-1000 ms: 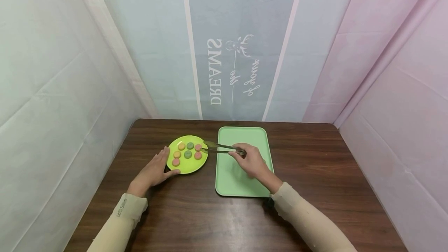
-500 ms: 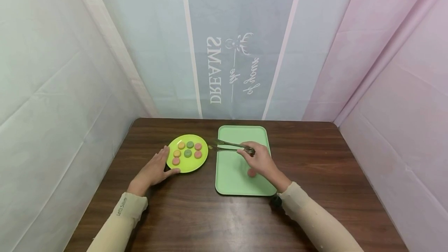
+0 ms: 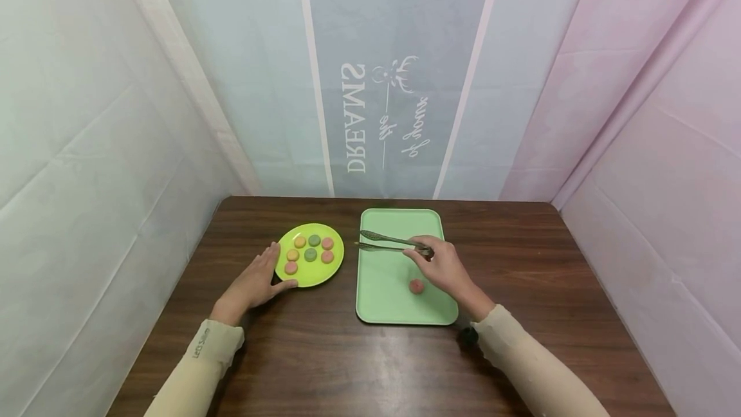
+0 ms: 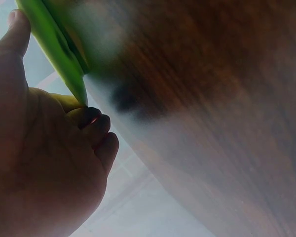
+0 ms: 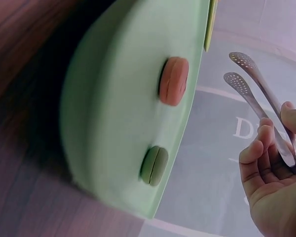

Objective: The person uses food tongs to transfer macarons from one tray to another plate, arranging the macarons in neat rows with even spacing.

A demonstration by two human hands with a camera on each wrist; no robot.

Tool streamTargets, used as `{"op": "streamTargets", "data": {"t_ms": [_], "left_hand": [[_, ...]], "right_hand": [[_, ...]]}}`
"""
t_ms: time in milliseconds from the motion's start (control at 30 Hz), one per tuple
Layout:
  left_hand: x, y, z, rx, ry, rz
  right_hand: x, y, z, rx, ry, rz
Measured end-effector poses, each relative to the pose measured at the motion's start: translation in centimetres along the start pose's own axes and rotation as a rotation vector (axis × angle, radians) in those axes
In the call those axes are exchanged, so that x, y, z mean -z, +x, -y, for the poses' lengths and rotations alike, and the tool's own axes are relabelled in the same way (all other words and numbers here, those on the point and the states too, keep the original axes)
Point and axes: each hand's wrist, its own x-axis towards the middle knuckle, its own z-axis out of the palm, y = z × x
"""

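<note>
My right hand point(image 3: 441, 267) holds metal tongs point(image 3: 389, 242) above the light green tray point(image 3: 376, 301). The tongs' perforated tips point(image 5: 241, 60) stand apart with nothing between them in the right wrist view. A pink macaron point(image 3: 416, 286) lies on the tray, and a green macaron point(image 5: 154, 165) beside it shows only in the right wrist view. To the left, a yellow-green plate point(image 3: 315, 275) carries several pink, green and orange macarons point(image 3: 311, 254). My left hand point(image 3: 253, 282) rests at the plate's left rim, fingers extended and thumb along the near edge.
Both plate and tray sit on a dark brown wooden table point(image 3: 370, 372), with a strip of tabletop between them. A printed cloth backdrop point(image 3: 399, 18) hangs behind the table, and pale cloth walls stand on either side.
My right hand has drawn the tongs rightward, from the plate's right side to over the tray. The pink macaron on the tray has come into view. My left hand stays put.
</note>
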Motion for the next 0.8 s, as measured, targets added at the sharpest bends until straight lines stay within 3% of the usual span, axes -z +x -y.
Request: {"op": "streamTargets", "data": {"t_ms": [800], "left_hand": [[0.7, -0.1, -0.3, 0.006, -0.001, 0.017]], "right_hand": [[3.6, -1.5, -1.1, -0.002, -0.037, -0.054]]}}
